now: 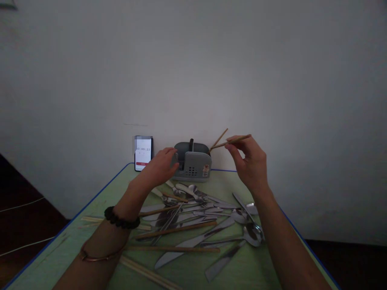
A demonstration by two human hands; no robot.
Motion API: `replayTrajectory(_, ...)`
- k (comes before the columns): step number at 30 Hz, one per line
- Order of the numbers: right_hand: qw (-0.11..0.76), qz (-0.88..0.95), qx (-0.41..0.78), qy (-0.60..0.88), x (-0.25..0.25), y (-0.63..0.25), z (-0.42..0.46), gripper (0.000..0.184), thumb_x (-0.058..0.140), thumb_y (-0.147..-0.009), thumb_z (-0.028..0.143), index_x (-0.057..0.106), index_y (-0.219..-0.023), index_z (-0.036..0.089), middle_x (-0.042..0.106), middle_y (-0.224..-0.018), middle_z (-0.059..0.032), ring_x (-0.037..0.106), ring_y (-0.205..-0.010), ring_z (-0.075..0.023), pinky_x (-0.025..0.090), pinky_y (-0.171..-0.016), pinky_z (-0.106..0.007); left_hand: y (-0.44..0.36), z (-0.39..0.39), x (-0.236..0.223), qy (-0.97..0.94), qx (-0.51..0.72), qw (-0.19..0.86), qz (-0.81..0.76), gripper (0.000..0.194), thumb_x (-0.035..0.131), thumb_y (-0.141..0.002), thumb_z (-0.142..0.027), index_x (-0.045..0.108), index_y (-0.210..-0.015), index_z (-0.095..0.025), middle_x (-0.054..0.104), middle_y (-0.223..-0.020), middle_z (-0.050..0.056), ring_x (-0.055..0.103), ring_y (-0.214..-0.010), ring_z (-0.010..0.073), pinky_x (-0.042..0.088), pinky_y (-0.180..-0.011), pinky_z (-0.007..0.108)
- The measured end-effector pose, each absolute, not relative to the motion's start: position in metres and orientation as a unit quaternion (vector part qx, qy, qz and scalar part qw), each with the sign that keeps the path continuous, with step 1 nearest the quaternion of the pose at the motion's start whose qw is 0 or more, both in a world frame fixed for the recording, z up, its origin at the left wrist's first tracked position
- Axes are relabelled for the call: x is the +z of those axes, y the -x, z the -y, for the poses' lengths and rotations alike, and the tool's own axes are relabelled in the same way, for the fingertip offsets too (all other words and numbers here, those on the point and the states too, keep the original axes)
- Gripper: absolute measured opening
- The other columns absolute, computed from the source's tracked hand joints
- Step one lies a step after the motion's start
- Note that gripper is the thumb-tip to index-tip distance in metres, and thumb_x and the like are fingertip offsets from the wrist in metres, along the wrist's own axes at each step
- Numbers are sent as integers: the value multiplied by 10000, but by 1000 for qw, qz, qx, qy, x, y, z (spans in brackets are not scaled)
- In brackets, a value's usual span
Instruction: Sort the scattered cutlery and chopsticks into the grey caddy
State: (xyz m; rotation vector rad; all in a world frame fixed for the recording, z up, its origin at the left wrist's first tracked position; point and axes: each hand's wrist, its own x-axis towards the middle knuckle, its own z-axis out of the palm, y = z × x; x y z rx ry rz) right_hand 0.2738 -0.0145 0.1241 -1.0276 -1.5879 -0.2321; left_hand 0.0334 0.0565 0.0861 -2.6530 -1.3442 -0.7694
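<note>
A grey utensil holder (198, 162) with a dark handle stands against the wall at the back of the table. My left hand (161, 166) grips its left end, thumb in front and fingers over the top. Between the thumb and fingertips of my right hand (249, 161) is a wooden chopstick (238, 139). It slants down to the left, its lower end at the holder's right end; whether it has passed inside I cannot tell. Another chopstick (220, 137) leans out of that same end, up to the right. The holder's interior is mostly hidden.
Loose table knives (195, 243), spoons (252, 235), forks (198, 197) and more chopsticks (178, 230) lie jumbled on the green table (242, 270) between my forearms. A phone (143, 155) showing a timer leans on the wall (193, 80), left of the holder.
</note>
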Motion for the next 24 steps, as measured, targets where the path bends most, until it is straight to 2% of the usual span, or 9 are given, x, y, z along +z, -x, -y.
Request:
replayTrajectory(5,641,632,5,436,118,-280,7,169,563,-846,340,575,-969,224,642,-942,-34,647,-813,-159,543,-789,-356,-34,-59,79,871,-215,14,441,470,434,-837,-322,491,-1240,-87,486,-1341,177,438,-1268,268,348,-1073,421)
replayTrajectory(11,659,593,94,453,109,-277,-3,199,569,-829,374,557,-940,210,640,-908,-28,671,-779,-150,549,-764,-326,-34,-60,77,870,-216,13,443,460,425,-829,-277,479,-1252,-105,473,-1351,166,455,-1259,251,341,-1084,403)
replayTrajectory(21,644,577,171,473,88,-275,-29,226,559,-816,379,553,-880,162,655,-888,-66,676,-733,-152,553,-730,-317,-48,-49,74,865,-186,26,465,464,451,-825,-190,406,-1263,-43,394,-1346,246,478,-1229,311,396,-1031,413)
replayTrajectory(24,618,585,188,491,87,-273,-51,226,532,-830,338,568,-927,138,671,-921,-99,675,-719,-149,560,-721,-314,-49,-46,75,867,-172,29,466,463,441,-836,-190,383,-1269,-37,375,-1355,258,466,-1240,319,396,-1026,415)
